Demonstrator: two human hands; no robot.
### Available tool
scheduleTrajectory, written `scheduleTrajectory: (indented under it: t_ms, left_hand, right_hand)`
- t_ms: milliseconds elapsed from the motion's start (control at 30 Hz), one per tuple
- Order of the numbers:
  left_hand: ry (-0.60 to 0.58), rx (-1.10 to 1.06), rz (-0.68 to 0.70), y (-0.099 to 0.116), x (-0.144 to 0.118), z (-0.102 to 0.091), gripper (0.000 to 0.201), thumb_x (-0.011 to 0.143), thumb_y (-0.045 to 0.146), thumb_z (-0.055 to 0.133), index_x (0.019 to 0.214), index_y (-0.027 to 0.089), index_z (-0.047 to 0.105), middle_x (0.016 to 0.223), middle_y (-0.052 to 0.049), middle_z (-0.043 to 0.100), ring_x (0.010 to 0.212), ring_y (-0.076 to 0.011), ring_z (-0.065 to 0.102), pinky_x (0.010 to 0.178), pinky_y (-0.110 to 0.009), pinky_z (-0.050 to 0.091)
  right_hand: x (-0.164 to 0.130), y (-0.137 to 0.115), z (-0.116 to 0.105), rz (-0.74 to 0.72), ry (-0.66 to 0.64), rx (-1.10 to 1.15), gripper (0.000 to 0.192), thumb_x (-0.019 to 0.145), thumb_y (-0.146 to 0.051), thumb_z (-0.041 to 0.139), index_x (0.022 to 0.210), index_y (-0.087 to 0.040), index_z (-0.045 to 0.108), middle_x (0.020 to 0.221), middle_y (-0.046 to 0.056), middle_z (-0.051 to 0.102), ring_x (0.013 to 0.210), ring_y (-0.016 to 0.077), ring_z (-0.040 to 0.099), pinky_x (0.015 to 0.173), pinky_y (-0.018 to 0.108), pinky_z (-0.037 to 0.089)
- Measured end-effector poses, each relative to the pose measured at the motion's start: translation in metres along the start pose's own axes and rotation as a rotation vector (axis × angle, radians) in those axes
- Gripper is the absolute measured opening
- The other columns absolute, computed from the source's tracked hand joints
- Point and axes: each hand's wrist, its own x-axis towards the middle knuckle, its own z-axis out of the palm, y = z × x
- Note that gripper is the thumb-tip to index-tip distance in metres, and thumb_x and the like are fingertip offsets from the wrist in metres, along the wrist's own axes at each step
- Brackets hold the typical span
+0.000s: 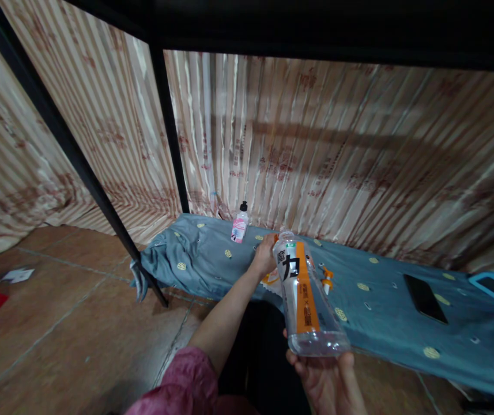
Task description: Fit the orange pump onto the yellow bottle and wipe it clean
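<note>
Clear bottle (307, 297) tilts above the worktop's (385, 314) front edge; my right hand (327, 381) grips its base, my left hand (265, 255) curls by the neck, hold unclear. Judgement: squeeze lightly; thin plastic may dent.

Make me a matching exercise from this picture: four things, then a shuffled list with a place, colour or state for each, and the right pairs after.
Column one
1. big bottle
2. phone
3. small bottle
4. cloth

Column two
A. standing upright
B. base held in the right hand
C. grey-blue with yellow prints
D. dark, lying flat

Pairs: 1-B, 2-D, 3-A, 4-C
</note>
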Motion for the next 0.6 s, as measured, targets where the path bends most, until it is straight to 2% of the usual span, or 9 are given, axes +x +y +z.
scheduleTrajectory:
  t_ms: [300, 600]
  left_hand:
    - [-0.003, -0.002, -0.005, 0.0, -0.0005, 0.0001, 0.034, 0.082, 0.017, 0.06, 0.115, 0.015, 0.056, 0.113, -0.011, 0.063, 0.109, -0.0254, 0.059, 0.098, -0.043, 0.051]
    - [0.005, 0.037, 0.002, -0.0004, -0.0005, 0.0007, 0.036, 0.082, 0.019, 0.06, 0.117, 0.014, 0.055, 0.113, -0.012, 0.063, 0.108, -0.0245, 0.06, 0.096, -0.039, 0.051]
  right_hand:
    - [0.0017, 0.0011, -0.002, -0.008, 0.009, -0.012, 0.052, 0.057, -0.066, 0.084, 0.085, -0.022, 0.082, 0.093, 0.013, 0.081, 0.063, 0.0171, 0.073, 0.058, 0.018, 0.057]
    - [-0.0009, -0.0011, -0.002, -0.005, -0.024, -0.02, 0.048, 0.063, -0.063, 0.082, 0.088, -0.022, 0.081, 0.095, 0.013, 0.08, 0.067, 0.0187, 0.075, 0.061, 0.021, 0.058]
